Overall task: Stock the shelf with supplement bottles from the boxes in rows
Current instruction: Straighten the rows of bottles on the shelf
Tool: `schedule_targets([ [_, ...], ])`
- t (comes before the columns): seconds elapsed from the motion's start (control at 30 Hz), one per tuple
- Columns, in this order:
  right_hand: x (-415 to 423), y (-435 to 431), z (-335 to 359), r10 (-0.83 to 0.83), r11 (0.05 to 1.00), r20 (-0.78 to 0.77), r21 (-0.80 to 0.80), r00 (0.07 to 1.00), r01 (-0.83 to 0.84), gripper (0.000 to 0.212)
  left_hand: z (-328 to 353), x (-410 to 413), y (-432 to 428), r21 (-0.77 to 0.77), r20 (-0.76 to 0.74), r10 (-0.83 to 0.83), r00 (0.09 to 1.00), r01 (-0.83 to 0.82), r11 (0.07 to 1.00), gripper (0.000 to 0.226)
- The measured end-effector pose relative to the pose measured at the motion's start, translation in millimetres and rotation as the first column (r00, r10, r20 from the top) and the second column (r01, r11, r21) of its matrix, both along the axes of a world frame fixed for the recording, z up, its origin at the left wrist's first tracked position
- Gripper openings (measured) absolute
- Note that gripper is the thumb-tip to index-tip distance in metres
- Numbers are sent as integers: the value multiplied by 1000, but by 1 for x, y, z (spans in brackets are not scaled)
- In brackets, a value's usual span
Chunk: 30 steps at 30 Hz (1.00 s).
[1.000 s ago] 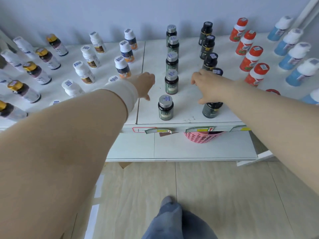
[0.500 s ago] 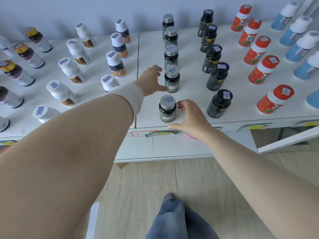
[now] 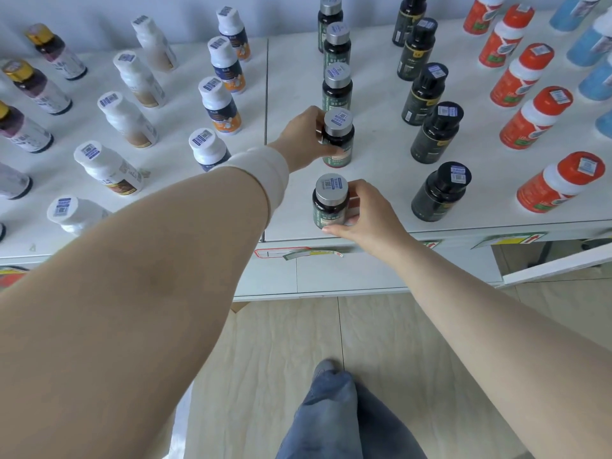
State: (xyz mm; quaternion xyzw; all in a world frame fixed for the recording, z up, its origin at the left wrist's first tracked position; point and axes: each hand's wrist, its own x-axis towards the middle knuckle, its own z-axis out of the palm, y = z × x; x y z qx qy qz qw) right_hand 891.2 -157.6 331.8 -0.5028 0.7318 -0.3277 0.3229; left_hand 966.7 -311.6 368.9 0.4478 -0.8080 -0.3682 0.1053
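A: Gripping anything, those hands?
B: Yes. The right hand (image 3: 374,217) is curling its fingers round the front bottle (image 3: 330,202), standing just beside the front edge of the shelf (image 3: 387,154). The left hand (image 3: 303,140) is wrapping its fingers round the next bottle (image 3: 339,135) behind it.
A: Any open room?
B: Bare shelf is showing between this row and the black bottles (image 3: 437,134).

I have one view only, worn on the person's head. It faces forward and steeply down over the white shelf (image 3: 377,94) from close above its near edge, wide-angle, so an off-centre bottle (image 3: 126,117) leans outward. The wall (image 3: 99,11) closes the far side. Floor (image 3: 281,342) and a leg (image 3: 331,409) fill the near side, with the left forearm (image 3: 132,293) and right forearm (image 3: 480,309) entering from the near corners.
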Motion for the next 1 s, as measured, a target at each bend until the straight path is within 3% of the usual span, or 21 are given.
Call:
schedule_targets([
  [0.57,7,-9,9,67,995,-129,79,989,-57,53,0,28,-5,0,33,18,999,-18,1000,58],
  [0.7,-5,-10,22,219,968,-234,172,947,-182,62,6,35,-10,-45,209,-48,977,58,997,73],
  [0.77,-18,-14,37,270,956,-306,197,913,-217,71,15,39,-17,-125,328,-64,942,110,986,72],
  [0.87,-43,-30,68,297,951,-415,210,860,-227,68,37,41,-31,-220,495,-75,866,209,953,66],
  [1.0,-73,-58,104,355,934,-686,292,635,-207,60,58,40,-50,-301,686,-16,727,304,904,62],
])
